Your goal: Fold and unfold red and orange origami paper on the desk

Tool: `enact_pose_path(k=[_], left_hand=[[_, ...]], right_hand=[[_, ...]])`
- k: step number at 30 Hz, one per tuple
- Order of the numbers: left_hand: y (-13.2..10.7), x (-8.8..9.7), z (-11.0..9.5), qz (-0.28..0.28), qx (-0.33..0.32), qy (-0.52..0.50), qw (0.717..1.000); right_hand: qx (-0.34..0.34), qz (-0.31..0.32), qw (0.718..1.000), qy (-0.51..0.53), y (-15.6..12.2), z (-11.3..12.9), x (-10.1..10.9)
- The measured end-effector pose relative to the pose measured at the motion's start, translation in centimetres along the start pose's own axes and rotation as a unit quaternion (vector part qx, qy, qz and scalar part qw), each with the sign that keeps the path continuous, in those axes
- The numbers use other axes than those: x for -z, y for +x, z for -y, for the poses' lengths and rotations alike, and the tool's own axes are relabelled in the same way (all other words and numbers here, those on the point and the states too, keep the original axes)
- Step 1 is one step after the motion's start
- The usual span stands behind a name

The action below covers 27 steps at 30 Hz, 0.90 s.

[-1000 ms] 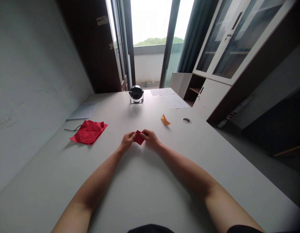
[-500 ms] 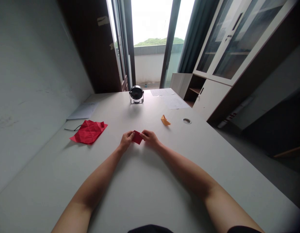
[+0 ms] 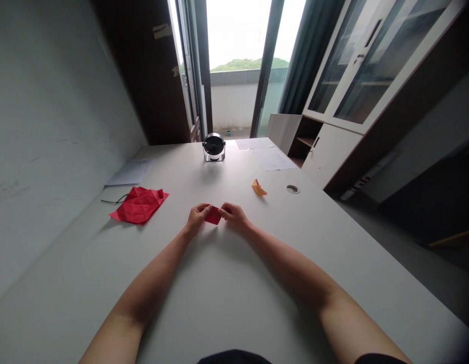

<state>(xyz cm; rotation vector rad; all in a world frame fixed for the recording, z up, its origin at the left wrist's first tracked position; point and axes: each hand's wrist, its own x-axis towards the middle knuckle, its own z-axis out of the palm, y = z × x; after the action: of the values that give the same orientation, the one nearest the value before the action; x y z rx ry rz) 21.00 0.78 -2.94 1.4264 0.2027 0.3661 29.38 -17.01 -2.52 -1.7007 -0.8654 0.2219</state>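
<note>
A small folded piece of red paper (image 3: pixel 213 216) is held between my two hands, just above the white table. My left hand (image 3: pixel 198 216) pinches its left side, thumb on top. At its upper right corner, the fingertips of my right hand (image 3: pixel 233 214) close on the paper. The fingers under the sheet are hidden. Farther out and to the right lies an orange folded paper boat (image 3: pixel 259 188). Off to the left rests a larger creased red paper (image 3: pixel 139 206).
A roll of tape (image 3: pixel 292 189) lies right of the boat. A round black device on a silver stand (image 3: pixel 214 147) stands at the back of the table (image 3: pixel 226 298). White sheets (image 3: pixel 274 157) lie back right, more papers (image 3: pixel 130 172) by the left wall. A thin black cord (image 3: pixel 113 201) touches the creased paper.
The folded red paper has turned and tilted slightly between my fingers, its lower edge now flatter. My hands have stayed nearly in place.
</note>
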Motion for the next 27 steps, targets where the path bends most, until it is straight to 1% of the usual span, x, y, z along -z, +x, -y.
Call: enact_pose_path(k=[5, 9, 12, 15, 17, 19, 24, 27], left_hand=[[0.2, 0.1, -0.1, -0.017, 0.014, -0.068, 0.997], [0.5, 0.2, 0.0, -0.021, 0.025, -0.119, 0.992], [0.7, 0.4, 0.3, -0.016, 0.02, -0.135, 0.99], [0.8, 0.6, 0.4, -0.008, 0.007, -0.137, 0.991], [0.8, 0.7, 0.4, -0.003, 0.004, -0.132, 0.991], [0.8, 0.7, 0.4, 0.001, 0.003, -0.115, 0.993], [0.7, 0.5, 0.2, -0.005, -0.013, -0.022, 1.0], [0.6, 0.3, 0.0, -0.003, -0.021, 0.01, 1.0]], right_hand=[[0.0, 0.009, 0.999, 0.037, 0.1, -0.3, 0.2], [-0.002, 0.035, 0.998, 0.056, 0.3, -0.6, 0.0], [-0.009, 0.059, 0.996, 0.066, 0.3, -0.8, -0.3], [-0.001, 0.082, 0.993, 0.081, 0.3, -0.7, -0.4], [0.001, 0.074, 0.991, 0.108, 0.3, -0.5, -0.3], [-0.004, 0.052, 0.989, 0.142, 0.4, -0.5, -0.1], [-0.028, 0.005, 0.976, 0.216, 0.8, -1.1, 0.2], [-0.029, -0.015, 0.973, 0.228, 1.0, -1.3, 0.3]])
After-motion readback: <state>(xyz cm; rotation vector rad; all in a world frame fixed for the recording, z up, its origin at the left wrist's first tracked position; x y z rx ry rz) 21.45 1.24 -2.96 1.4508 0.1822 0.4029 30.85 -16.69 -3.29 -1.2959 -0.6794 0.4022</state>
